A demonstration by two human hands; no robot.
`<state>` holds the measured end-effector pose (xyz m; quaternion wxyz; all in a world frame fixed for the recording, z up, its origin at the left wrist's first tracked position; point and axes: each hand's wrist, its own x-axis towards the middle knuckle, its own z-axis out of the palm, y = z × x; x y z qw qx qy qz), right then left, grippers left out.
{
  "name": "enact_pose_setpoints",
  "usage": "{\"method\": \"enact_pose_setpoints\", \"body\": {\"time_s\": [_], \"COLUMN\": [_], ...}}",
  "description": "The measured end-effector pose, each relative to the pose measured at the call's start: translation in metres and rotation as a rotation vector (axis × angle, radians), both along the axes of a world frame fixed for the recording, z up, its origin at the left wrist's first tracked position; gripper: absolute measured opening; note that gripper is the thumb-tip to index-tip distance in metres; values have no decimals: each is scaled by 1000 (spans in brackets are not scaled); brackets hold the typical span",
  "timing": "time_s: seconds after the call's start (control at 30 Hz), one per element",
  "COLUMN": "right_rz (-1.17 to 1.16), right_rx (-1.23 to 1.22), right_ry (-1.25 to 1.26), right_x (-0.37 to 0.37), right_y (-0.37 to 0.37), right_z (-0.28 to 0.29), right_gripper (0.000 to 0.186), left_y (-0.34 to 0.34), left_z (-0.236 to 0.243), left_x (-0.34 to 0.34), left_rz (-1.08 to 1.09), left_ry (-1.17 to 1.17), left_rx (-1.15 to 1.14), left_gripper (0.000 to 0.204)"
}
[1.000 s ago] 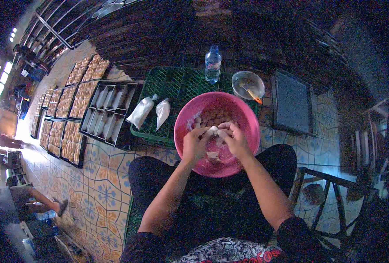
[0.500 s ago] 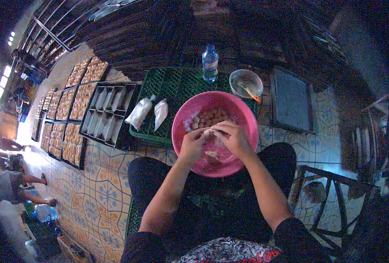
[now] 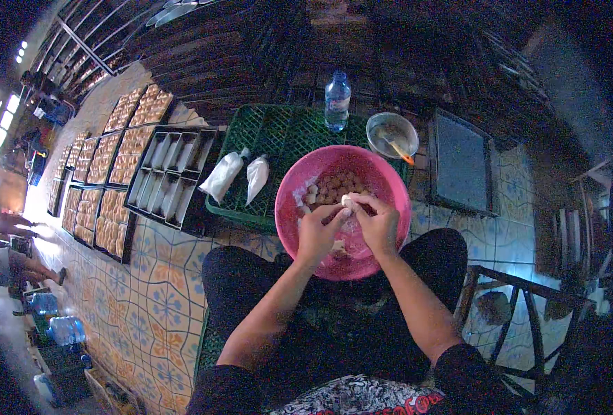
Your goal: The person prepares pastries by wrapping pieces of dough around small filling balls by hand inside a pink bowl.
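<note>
A pink plastic basin stands between my knees. Over it, my left hand and my right hand meet, thumbs and fingertips pinched round a small pale piece of dough. Small brownish balls lie heaped at the basin's far side, with white powder along the left wall. Below my fingers, another pale scrap of dough rests on the basin floor, partly behind my left hand.
A green crate beyond the basin holds two bags of white powder and a water bottle. A bowl with an orange-handled tool stands right. Bread trays, empty moulds and a flat tray lie around.
My hands have tilted and drawn the fingertips together, so the pale dough now shows between them. At the far left, another person's hand has moved away from the water jug.
</note>
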<state>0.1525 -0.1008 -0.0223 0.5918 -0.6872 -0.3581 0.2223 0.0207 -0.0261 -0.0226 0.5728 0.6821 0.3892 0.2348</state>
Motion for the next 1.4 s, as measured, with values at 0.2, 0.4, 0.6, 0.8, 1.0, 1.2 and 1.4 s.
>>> {"method": "enact_pose_setpoints", "body": {"time_s": [0.2, 0.4, 0.6, 0.8, 1.0, 1.2, 1.4], "right_rz": [91, 100, 221, 250, 206, 171, 324], "right_rx": [139, -5, 99, 118, 92, -1, -32], "right_ry": [-332, -449, -699, -660, -644, -541, -598], "right_x": [-6, -2, 10, 14, 12, 15, 2], "right_y": [7, 0, 3, 0, -3, -4, -4], "right_z": [1, 11, 7, 8, 1, -6, 6], "right_gripper": [20, 28, 34, 36, 32, 31, 55], "left_y": [-1, 17, 25, 28, 25, 16, 27], "left_z": [-22, -33, -32, -1, -7, 9, -18], "left_x": [3, -8, -10, -15, -15, -11, -17], "left_rz": [177, 84, -60, -115, -7, -89, -33], "left_ry": [-215, -208, -112, 45, 3, -137, -281], "left_rx": [-377, -184, 228, -119, -67, 66, -469], "left_gripper": [32, 25, 23, 23, 23, 23, 17]}}
